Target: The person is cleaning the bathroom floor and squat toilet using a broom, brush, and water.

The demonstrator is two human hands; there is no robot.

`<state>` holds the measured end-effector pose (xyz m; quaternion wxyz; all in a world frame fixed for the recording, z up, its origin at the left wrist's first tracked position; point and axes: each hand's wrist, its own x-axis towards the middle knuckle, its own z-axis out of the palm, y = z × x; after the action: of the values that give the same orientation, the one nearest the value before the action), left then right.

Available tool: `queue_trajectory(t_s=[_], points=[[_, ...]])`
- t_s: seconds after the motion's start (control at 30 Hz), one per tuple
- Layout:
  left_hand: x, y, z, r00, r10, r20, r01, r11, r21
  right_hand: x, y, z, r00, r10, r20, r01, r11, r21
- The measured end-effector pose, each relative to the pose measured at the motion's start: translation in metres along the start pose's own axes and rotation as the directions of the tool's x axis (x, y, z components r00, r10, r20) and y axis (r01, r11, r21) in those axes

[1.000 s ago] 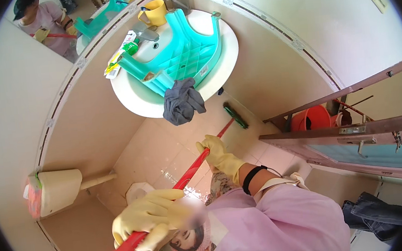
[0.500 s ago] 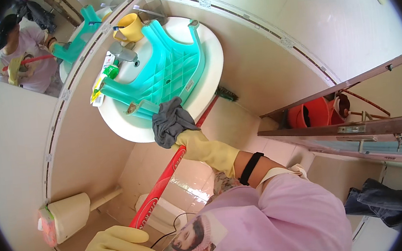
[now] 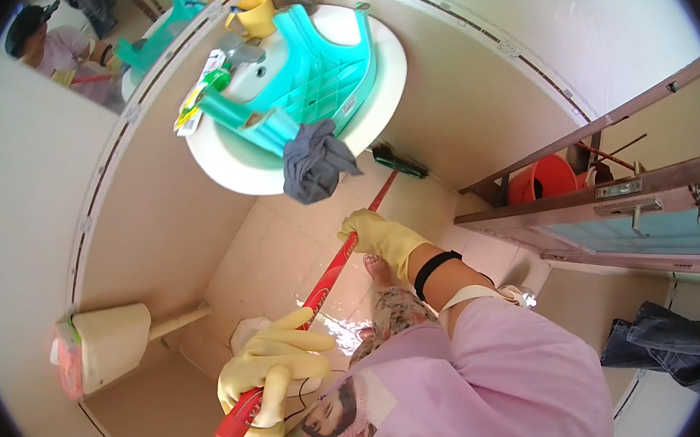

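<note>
My right hand [image 3: 379, 239], in a yellow rubber glove, is closed around the red handle of a broom [image 3: 334, 275]. Lower down, my gloved left hand [image 3: 272, 373] wraps the same handle near its end, thumb on one side and fingers on the other. The handle slants away to a dark green brush head [image 3: 399, 161] on the tiled floor under the sink. A crumpled dark grey cloth [image 3: 315, 164] hangs at the sink's front rim, against a turquoise plastic stool [image 3: 316, 87] lying upturned in the white sink [image 3: 231, 167]. Neither hand touches the cloth.
By the tap stand a yellow mug [image 3: 255, 15] and a green-and-white tube [image 3: 214, 80]. A cream toilet tank [image 3: 115, 346] is at left. Right lie an open door frame [image 3: 601, 198], a red bucket [image 3: 540, 179] and dark jeans [image 3: 665, 344]. My foot [image 3: 378, 270] stands on the tiles.
My right hand has come away from beside the grey cloth, down and toward me along the handle. My left hand has moved up and right, and the handle's end now shows. The view has shifted.
</note>
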<state>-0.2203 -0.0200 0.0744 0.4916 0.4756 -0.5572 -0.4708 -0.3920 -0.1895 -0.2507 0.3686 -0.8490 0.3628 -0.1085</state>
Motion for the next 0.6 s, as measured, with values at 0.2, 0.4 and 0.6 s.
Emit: queue_trajectory(t_s=[0.2, 0.4, 0.6], points=[[-0.088, 0.010, -0.023, 0.978, 0.177, -0.111, -0.182, 0.982, -0.045, -0.054, -0.068, 0.062, 0.992, 0.046, 0.118, -0.073, 0.971, 0.227], [-0.150, 0.040, -0.047, 0.922, 0.386, -0.032, -0.384, 0.903, -0.194, -0.096, -0.158, 0.131, 0.990, -0.043, -0.134, 0.077, 0.961, 0.266], [-0.209, 0.068, -0.054, 0.859, 0.444, -0.254, -0.466, 0.884, -0.030, -0.108, -0.231, 0.091, 0.984, -0.166, -0.061, 0.176, 0.960, 0.220]])
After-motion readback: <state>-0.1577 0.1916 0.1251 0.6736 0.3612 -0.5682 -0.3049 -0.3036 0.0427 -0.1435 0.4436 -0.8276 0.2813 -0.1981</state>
